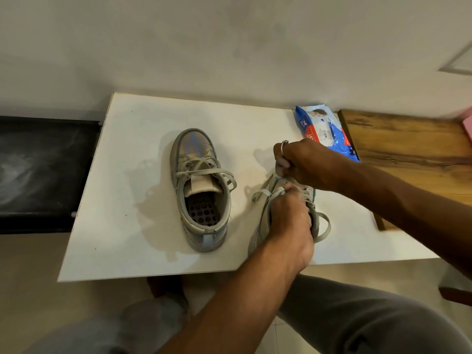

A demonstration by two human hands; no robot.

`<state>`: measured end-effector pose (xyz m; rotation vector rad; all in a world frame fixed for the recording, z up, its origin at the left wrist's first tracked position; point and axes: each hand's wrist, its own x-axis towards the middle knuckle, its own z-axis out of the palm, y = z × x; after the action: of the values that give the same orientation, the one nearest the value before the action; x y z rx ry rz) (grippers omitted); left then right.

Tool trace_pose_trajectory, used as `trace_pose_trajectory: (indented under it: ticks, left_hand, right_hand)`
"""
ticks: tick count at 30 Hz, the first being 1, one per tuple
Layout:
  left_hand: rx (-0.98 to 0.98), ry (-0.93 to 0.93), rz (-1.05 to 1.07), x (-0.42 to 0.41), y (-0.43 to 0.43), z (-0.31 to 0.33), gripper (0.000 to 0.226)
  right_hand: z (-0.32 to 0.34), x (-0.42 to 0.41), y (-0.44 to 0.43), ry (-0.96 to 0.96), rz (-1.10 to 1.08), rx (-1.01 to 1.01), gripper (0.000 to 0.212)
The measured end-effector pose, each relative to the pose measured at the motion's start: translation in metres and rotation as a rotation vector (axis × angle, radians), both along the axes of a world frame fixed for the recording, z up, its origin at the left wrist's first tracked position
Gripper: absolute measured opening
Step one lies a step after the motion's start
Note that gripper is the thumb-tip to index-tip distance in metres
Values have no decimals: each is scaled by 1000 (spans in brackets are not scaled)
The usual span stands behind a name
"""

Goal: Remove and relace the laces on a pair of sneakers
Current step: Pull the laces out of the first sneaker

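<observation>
Two grey sneakers with light blue trim lie on a white board [132, 149]. The left sneaker [201, 190] stands alone, toe pointing away, its grey laces loose across the tongue. The right sneaker [260, 226] is mostly hidden under my hands. My left hand [291, 223] grips its upper around the lacing. My right hand [304, 162], with a ring on one finger, pinches the lace [277, 175] near the toe end. A loose loop of lace [325, 229] hangs at the shoe's right side.
A blue and white plastic packet [327, 131] lies at the board's far right corner, beside a brown wooden surface [408, 144]. A black bench top [38, 169] lies to the left. A pale wall rises behind. My knees sit below the board's front edge.
</observation>
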<state>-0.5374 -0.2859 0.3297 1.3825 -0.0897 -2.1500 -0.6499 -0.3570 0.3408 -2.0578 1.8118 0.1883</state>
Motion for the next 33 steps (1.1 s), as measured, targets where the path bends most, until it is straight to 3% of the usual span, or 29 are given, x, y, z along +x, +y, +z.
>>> trace_pose_trajectory:
  ticks: [4,8,13,16,22,26,29,33]
  left_hand:
    - [1,13,-6,0,2,0,18]
    - [-10,7,-12,0,1,0,19]
    - [-14,16,-8,0,3,-2,20]
    - [-24,3,-20,-1,3,-2,21]
    - [-11,1,-18,-1,3,-6,19]
    - [-10,10,-20,-2,2,-7,21]
    - [-1,51,19,-2,3,-6,20]
    - [-6,67,45,-5,2,-7,19]
  right_hand:
    - [4,-14,-8,54,-104,-53,24]
    - [-5,-1,3,-21,2,-29,27]
    - [5,-14,-7,61,-100,-77,18]
    - [1,2,4,-27,-30,-52,21]
    - [6,-11,-13,45,-69,-45,29]
    - [-1,0,-4,14,-2,0,21]
    - [5,-19,-10,60,-111,-57,31]
    - [1,-23,1,-12,-201,-140,21]
